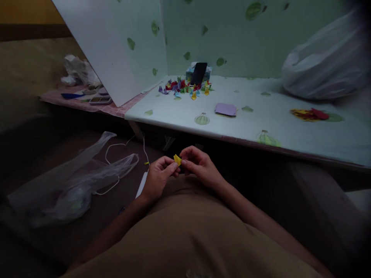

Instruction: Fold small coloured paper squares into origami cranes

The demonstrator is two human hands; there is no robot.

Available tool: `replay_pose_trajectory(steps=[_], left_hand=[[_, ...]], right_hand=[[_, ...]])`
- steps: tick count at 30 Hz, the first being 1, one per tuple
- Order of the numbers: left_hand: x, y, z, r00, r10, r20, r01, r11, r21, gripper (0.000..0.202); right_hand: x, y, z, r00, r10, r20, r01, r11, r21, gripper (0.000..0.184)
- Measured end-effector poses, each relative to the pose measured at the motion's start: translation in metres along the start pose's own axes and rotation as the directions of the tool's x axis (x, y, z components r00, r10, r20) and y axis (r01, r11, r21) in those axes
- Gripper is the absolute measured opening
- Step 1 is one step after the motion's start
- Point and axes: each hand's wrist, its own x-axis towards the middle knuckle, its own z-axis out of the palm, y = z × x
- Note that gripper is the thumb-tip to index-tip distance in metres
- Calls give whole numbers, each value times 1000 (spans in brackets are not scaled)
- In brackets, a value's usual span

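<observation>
A small folded piece of yellow paper (177, 160) is held over my lap, between both hands. My left hand (161, 173) pinches it from the left with thumb and fingers. From the other side, my right hand (199, 166) grips its right edge between thumb and forefinger; part of the paper is hidden by the fingertips. On the table beyond lies a heap of small folded paper cranes (185, 87) in several colours. Nearer the table's front sits a stack of square paper (226, 109), purple on top.
A dark phone (199, 73) leans on a tissue box (189, 72) at the back of the table (174, 116). To the right are red and yellow paper pieces (310, 114) and a white plastic bag (327, 61). Clear plastic bags (75, 189) and a white cable (111, 148) lie lower left.
</observation>
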Motion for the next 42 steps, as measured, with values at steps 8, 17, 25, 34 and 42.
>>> replay_pose_trajectory(steps=[8,17,25,34,42], left_hand=[[-1,0,1,1000,-15,14,15,1000,-12,18],[0,-6,-1,1000,-6,21,7,999,-50,17],[0,-8,-2,1000,3,26,-1,998,-58,19],[1,-7,-1,999,15,51,-13,999,-37,21],[-1,-2,0,996,89,-23,-85,988,126,17]], right_hand=[[2,6,-2,997,-75,9,75,997,-11,20],[2,8,-2,997,-75,7,75,997,6,21],[1,5,-2,999,-49,-1,49,999,-19,16],[0,6,-1,994,-45,98,40,998,47,13],[0,6,0,996,-78,44,81,993,-85,12]])
